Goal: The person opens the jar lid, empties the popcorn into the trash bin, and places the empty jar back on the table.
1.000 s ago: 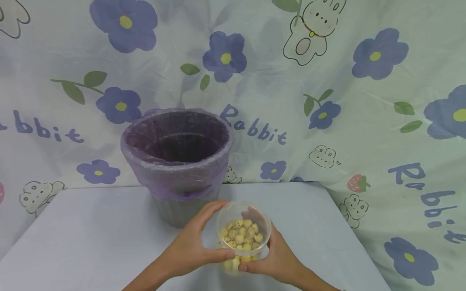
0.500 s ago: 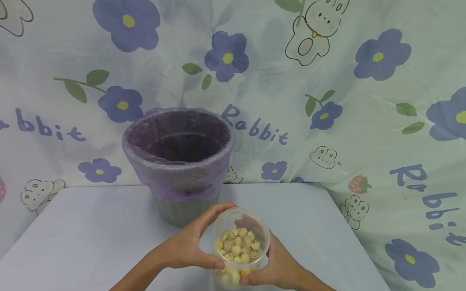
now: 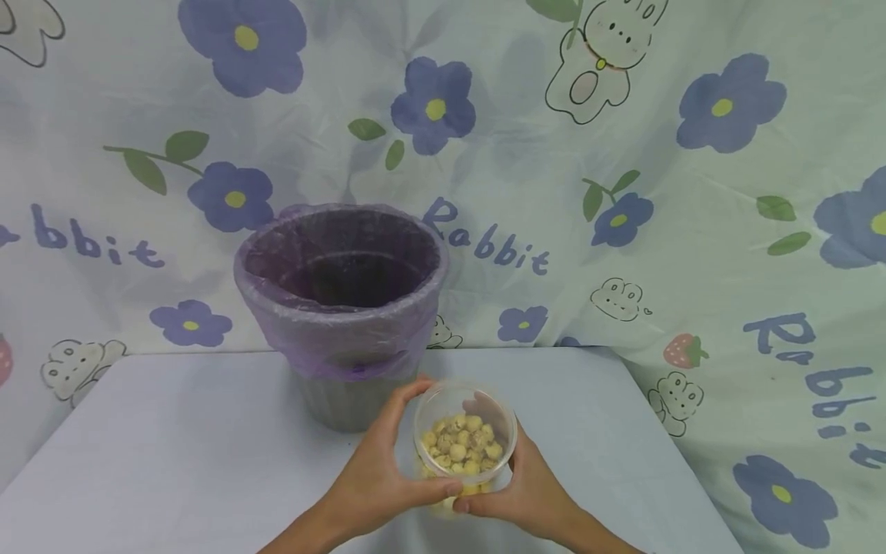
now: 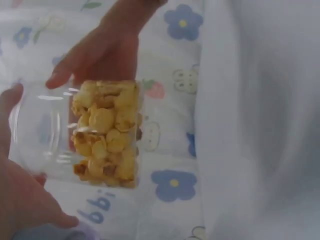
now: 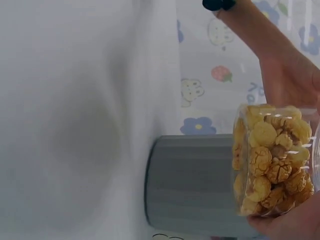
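Both hands hold a clear plastic jar point(image 3: 450, 398) part-filled with round yellow-brown popcorn point(image 3: 460, 445), in front of the bin and above the table. On the jar's left side, my left hand point(image 3: 381, 469) grips it, thumb across the near side. My right hand point(image 3: 529, 488) grips the right side, thumb tip close to the left thumb. In the left wrist view the popcorn point(image 4: 102, 135) fills the jar's lower part, and the upper part point(image 4: 42, 125) shows bare. The right wrist view shows the jar's base point(image 5: 240, 165) off the table. Whether a clear lid covers the top, I cannot tell.
A grey bin point(image 3: 346, 404) lined with a purple plastic bag point(image 3: 346, 338) stands on the white table point(image 3: 173, 438), behind and left of the jar. A flower-and-rabbit cloth point(image 3: 498, 154) hangs behind the table and down its right side.
The jar dips slightly toward me and left, then rises back near its earlier place, both hands still gripping it. The bin stays put.
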The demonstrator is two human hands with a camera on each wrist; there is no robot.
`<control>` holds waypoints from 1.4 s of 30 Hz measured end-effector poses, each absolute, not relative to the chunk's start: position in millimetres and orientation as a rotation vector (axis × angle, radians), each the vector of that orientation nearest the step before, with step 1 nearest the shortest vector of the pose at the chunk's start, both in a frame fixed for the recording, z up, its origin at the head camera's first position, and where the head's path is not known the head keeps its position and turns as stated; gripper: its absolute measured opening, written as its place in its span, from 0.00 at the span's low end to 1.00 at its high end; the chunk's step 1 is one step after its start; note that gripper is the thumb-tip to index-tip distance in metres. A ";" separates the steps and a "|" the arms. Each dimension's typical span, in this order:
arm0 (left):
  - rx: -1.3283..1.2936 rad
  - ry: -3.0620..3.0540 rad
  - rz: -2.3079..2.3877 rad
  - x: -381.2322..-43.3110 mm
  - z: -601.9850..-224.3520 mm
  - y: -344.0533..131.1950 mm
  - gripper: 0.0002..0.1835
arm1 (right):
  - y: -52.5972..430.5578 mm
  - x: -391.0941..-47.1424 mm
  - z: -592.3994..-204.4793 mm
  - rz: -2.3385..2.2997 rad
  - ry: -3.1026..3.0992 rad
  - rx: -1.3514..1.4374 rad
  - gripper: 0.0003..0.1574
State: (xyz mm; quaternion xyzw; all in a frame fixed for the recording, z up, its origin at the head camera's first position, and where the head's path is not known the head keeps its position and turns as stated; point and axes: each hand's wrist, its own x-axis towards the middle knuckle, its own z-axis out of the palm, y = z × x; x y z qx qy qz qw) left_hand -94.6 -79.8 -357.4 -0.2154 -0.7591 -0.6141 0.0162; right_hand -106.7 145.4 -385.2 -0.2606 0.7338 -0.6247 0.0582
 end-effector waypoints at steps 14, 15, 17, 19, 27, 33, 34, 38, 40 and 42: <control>-1.209 -2.428 -2.095 -121.0 -349.6 -104.3 0.52 | 147.0 -105.1 -389.1 -1.922 2.019 -1.001 0.64; -1.181 -2.417 -2.093 -119.2 -349.8 -102.8 0.52 | 147.2 -105.2 -389.2 -1.920 2.025 -1.000 0.64; -1.056 -2.407 -2.073 -113.2 -351.0 -97.9 0.51 | 147.3 -105.1 -388.8 -1.912 2.066 -0.970 0.64; -0.899 -2.394 -2.048 -105.4 -352.2 -91.1 0.52 | 146.8 -105.2 -387.8 -1.902 2.128 -0.901 0.64; -0.523 -2.411 -2.022 -87.3 -348.5 -74.5 0.55 | 144.1 -107.3 -386.5 -1.865 2.229 -0.721 0.64; -0.922 -2.409 -2.052 -103.0 -347.6 -92.1 0.55 | 144.5 -105.2 -388.0 -1.922 2.084 -0.781 0.64; -0.997 -2.401 -2.048 -105.7 -347.9 -94.8 0.55 | 144.6 -104.6 -388.1 -1.928 2.060 -0.787 0.64; -1.137 -2.408 -2.028 -111.1 -347.4 -99.2 0.53 | 144.5 -103.5 -388.5 -1.924 2.031 -0.806 0.65; -1.090 -2.426 -2.009 -109.8 -347.1 -96.8 0.52 | 144.3 -103.7 -388.3 -1.916 2.056 -0.795 0.65; -0.979 -2.437 -1.994 -106.8 -346.9 -92.3 0.52 | 144.2 -104.5 -388.5 -1.905 2.108 -0.789 0.64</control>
